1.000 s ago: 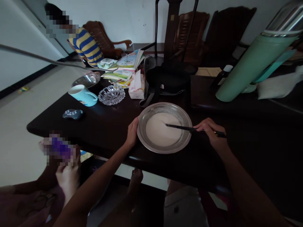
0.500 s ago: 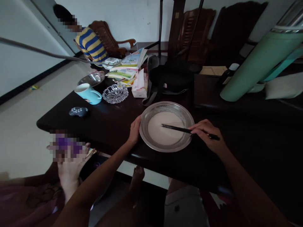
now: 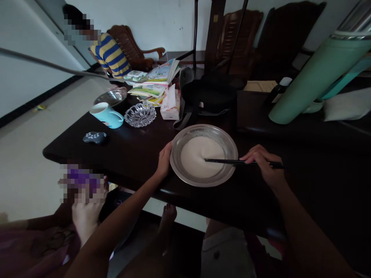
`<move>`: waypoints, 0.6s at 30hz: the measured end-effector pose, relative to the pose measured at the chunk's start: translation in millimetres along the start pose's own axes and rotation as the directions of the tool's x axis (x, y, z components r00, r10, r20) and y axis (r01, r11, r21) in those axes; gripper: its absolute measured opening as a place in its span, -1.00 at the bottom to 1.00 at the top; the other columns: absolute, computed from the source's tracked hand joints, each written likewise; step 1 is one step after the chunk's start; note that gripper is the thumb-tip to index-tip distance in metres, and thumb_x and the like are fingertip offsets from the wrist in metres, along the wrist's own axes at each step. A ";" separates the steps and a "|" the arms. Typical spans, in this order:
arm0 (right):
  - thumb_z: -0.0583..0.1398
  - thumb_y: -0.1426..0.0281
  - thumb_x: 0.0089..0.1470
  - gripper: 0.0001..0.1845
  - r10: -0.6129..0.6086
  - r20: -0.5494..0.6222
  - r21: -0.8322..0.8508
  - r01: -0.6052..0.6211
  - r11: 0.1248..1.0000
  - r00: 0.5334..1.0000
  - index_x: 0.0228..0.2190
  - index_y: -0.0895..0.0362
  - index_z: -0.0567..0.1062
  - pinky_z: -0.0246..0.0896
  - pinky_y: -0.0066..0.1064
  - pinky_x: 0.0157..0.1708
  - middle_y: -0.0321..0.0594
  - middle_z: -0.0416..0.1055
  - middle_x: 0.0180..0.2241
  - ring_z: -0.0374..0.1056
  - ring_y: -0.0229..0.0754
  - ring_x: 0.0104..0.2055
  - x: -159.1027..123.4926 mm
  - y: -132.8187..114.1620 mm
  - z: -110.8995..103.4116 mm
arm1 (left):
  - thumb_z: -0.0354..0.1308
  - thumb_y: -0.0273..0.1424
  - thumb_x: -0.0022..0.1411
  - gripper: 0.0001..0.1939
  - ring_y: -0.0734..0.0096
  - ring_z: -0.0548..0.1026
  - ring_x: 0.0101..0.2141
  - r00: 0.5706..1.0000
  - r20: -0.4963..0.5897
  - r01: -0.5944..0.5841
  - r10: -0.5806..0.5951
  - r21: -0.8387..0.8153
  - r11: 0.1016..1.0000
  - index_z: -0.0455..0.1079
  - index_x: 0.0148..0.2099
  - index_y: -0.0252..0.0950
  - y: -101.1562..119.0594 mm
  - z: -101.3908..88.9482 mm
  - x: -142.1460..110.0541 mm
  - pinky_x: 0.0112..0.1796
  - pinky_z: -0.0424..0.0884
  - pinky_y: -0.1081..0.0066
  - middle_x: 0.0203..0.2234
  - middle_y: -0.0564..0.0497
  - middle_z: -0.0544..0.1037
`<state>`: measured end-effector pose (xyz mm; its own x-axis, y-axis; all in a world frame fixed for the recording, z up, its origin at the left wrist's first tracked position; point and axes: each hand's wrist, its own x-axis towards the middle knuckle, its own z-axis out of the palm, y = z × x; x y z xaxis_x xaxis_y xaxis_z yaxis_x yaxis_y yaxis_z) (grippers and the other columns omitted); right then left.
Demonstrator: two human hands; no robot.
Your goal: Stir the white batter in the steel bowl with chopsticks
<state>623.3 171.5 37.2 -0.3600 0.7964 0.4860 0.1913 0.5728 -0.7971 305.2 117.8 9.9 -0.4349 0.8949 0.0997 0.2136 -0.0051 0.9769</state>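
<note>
A round metal bowl [image 3: 185, 175] stands on the dark table, holding a smooth off-white batter-like mixture [image 3: 197, 152]. My left hand [image 3: 164, 160] grips the bowl's left side, its fingertips partly hidden beyond the rim. In my right hand [image 3: 266, 164], closed to the right of the bowl, is a pair of black chopsticks [image 3: 226, 161]. They reach over the right rim, and their tips dip into the mixture near its middle, with a small swirl beside them.
Left of the bowl are a light-blue mug [image 3: 106, 115], a glass dish [image 3: 140, 115] and a grey game controller [image 3: 94, 137]. Behind stand a tissue pack [image 3: 170, 107], books [image 3: 156, 79] and a black bag [image 3: 208, 96]. A tall green flask [image 3: 313, 81] leans at right. Two other people sit at left.
My right hand has shifted right and slightly down with the chopsticks, whose tips moved right and lower in the mixture. My left hand and the bowl stay nearly in place.
</note>
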 end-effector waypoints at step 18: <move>0.08 0.36 0.25 -0.65 0.037 -0.012 0.022 -0.037 0.999 0.999 -0.53 0.02 0.53 0.30 -0.23 -0.27 -0.25 0.53 -0.44 0.40 -0.14 -0.34 -0.6 -0.1 -0.4 | -0.08 -0.14 0.31 -0.54 0.17 0.46 0.00 1.000 0.006 -0.025 0.025 0.018 1.000 0.51 -0.05 -0.32 1.3 -1.3 -1.8 0.07 0.33 0.21 -0.08 -0.10 0.58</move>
<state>623.8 171.1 37.1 -0.3417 0.8196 0.4600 0.1840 0.5383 -0.8224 305.1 115.6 11.2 -0.4241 0.8972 0.1233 0.2406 -0.0196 0.9704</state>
